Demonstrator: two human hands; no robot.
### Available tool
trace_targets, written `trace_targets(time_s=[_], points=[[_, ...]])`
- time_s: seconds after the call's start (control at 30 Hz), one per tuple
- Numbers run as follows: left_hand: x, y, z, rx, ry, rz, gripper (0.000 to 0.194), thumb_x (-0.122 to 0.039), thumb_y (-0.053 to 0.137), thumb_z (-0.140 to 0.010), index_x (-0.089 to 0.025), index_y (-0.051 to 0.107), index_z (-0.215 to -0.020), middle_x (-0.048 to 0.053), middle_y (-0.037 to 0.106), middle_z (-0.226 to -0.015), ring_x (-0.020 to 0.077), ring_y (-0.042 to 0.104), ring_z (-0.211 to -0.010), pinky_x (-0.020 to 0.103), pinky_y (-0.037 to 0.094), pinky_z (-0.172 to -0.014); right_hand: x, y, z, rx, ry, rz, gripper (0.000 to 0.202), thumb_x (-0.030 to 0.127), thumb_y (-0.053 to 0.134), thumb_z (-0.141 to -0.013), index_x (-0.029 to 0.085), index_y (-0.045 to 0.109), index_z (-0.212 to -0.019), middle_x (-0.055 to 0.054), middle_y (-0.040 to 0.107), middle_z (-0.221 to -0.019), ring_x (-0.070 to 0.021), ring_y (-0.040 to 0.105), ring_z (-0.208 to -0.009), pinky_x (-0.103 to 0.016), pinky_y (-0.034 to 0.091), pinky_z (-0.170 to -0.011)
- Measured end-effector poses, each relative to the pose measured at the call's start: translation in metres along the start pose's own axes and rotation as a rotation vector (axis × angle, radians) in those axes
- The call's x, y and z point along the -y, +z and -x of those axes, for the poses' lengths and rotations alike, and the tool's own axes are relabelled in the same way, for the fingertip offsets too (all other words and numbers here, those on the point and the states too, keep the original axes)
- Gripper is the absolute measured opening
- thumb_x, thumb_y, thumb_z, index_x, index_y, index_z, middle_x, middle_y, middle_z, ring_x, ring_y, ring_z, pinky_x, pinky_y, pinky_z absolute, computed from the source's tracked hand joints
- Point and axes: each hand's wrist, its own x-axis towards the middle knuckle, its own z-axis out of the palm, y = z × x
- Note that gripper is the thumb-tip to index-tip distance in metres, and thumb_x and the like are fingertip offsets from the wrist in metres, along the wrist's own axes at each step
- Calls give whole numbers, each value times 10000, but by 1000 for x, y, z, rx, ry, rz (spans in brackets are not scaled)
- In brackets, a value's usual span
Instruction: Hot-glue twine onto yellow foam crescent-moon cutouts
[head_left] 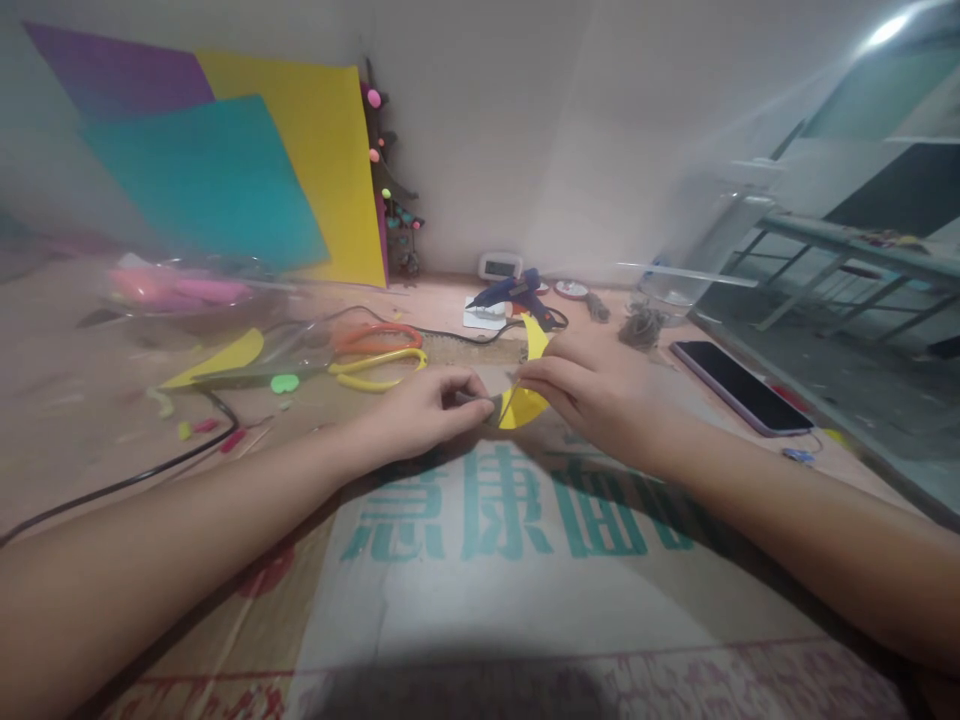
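Over the middle of the work surface, my left hand and my right hand meet at a curved yellow piece, which looks like foam sheet or stiff paper. My right fingers pinch its upper side, and part of it pokes up behind them. Thumb and forefinger of my left hand are closed on a small dark piece at the yellow one's left end. A thin dark line, perhaps wire, crosses there; how the parts join is hidden. Scissors with orange and yellow handles lie left of my hands.
Behind sits a blue glue gun, its black cord trailing left, near a white digital timer. On the right are a phone and a dark tangled bundle. Coloured sheets lean on the wall; yellow scrap lies left.
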Motion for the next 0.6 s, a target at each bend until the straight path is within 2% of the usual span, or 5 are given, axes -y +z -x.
trace_targets(time_s=[0.37,0.6], points=[[3,-1,0,1,91,-110,199,-350,544,-837,-176,624,-782,-13,613,-663,110,525,-564,203,370,-514,-3,6,3,13,-13,5,201,196,466,-933,145,661,-941,-77,601,-808,-188,513,-749,-321,395,-668],[1,-3,1,105,98,-136,212,-350,527,-861,-170,624,-810,-22,625,-710,92,528,-580,194,380,-542,-2,5,1,-1,-4,-8,205,175,484,-920,134,683,-901,-85,621,-782,-187,533,-740,-315,400,-654]])
